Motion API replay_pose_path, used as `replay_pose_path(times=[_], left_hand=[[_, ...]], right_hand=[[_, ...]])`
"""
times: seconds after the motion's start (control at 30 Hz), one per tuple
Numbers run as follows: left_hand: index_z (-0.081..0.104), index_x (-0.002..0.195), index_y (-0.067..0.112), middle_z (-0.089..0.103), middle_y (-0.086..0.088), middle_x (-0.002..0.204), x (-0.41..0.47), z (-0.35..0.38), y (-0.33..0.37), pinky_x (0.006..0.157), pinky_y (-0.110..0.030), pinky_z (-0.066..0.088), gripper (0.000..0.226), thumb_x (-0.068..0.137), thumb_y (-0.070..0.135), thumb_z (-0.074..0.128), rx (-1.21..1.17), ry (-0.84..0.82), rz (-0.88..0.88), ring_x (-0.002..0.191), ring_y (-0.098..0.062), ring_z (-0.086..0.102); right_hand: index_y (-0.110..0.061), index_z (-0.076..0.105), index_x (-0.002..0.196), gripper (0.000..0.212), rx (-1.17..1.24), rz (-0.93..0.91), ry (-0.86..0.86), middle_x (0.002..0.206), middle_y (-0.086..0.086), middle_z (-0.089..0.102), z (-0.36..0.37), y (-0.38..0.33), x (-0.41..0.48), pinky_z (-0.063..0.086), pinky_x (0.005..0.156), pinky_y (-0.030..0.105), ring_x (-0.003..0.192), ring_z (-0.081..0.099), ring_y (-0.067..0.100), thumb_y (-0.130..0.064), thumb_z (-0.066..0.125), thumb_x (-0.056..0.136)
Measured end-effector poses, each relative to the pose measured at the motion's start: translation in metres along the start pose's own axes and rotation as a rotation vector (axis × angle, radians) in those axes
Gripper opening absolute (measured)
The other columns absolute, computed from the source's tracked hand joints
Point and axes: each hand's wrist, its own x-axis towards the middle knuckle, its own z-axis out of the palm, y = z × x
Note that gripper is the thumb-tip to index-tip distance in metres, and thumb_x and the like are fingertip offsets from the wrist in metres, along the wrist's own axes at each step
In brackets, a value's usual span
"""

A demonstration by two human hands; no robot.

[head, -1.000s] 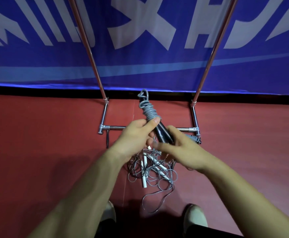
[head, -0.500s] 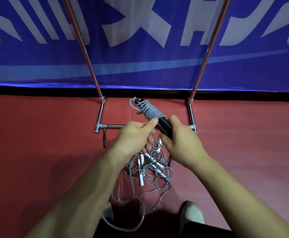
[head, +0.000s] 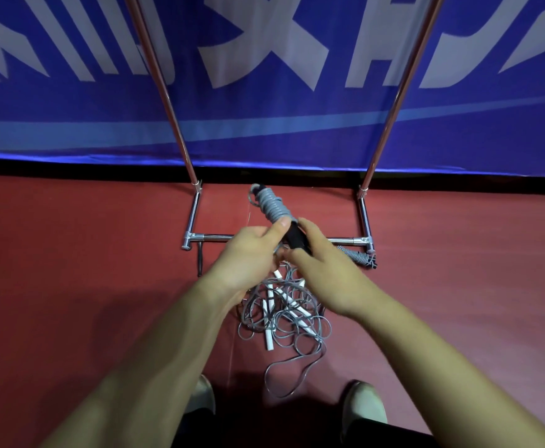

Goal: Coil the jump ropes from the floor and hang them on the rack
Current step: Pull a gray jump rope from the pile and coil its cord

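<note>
Black matte handles (head: 297,242) of a jump rope (head: 272,206) lie in the grip of the right hand (head: 326,273), fingers curled round them at frame centre, while the left hand (head: 248,257) pinches it where the grey cord stacks in tight ridged turns, thumb on the lowest. Done well, I judge, that thumb pins the last turn until the springy end is tucked. Below, more thin grey rope (head: 284,321) with white stick handles sprawls tangled on the dull red floor (head: 70,286), before the shiny tubular rack (head: 348,241).

Top edge cuts off rack (head: 364,218) uprights; right hand (head: 326,273) hides black handle (head: 295,237) end & pt of rope pile (head: 284,318).
</note>
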Motion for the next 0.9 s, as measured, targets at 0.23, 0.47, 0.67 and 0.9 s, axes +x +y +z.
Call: replay_pose_path(times=[0.23, 0.47, 0.67, 0.9], left_hand=[[0.066, 0.069, 0.011, 0.057, -0.002, 0.056, -0.004, 0.004, 0.005, 0.053, -0.027, 0.041, 0.050, 0.101, 0.046, 0.053, 0.063, -0.072, 0.039, 0.051, -0.017, 0.050], [0.069, 0.064, 0.016, 0.060, 0.000, 0.051, -0.002, 0.005, -0.004, 0.060, -0.028, 0.044, 0.057, 0.096, 0.060, 0.052, 0.269, 0.044, -0.080, 0.047, -0.016, 0.052], [0.066, 0.067, 0.014, 0.057, 0.008, 0.047, -0.007, 0.007, 0.003, 0.054, -0.025, 0.041, 0.058, 0.096, 0.062, 0.050, 0.293, 0.097, -0.090, 0.044, -0.014, 0.051], [0.066, 0.089, 0.006, 0.061, -0.007, 0.064, -0.014, 0.007, 0.013, 0.046, -0.027, 0.040, 0.059, 0.096, 0.062, 0.050, 0.001, -0.010, -0.248, 0.047, -0.021, 0.052]], right_hand=[[-0.006, 0.064, 0.092, 0.020, 0.439, 0.132, -0.123, 0.076, 0.008, 0.067, -0.019, 0.008, 0.001, 0.049, 0.067, 0.039, 0.061, 0.063, 0.021, -0.007, 0.081, 0.080], [-0.024, 0.050, 0.088, 0.041, -0.290, -0.001, 0.146, 0.076, -0.002, 0.067, -0.013, 0.023, 0.001, 0.055, 0.061, 0.040, 0.068, 0.069, 0.024, -0.051, 0.080, 0.077], [-0.018, 0.045, 0.104, 0.033, -0.519, -0.123, 0.197, 0.091, 0.008, 0.069, -0.011, 0.013, -0.003, 0.044, 0.063, 0.040, 0.088, 0.063, 0.038, -0.035, 0.069, 0.089], [-0.017, 0.052, 0.110, 0.021, -0.611, -0.256, 0.321, 0.081, 0.009, 0.066, -0.001, 0.012, -0.005, 0.047, 0.058, 0.044, 0.075, 0.062, 0.041, -0.017, 0.061, 0.091]])
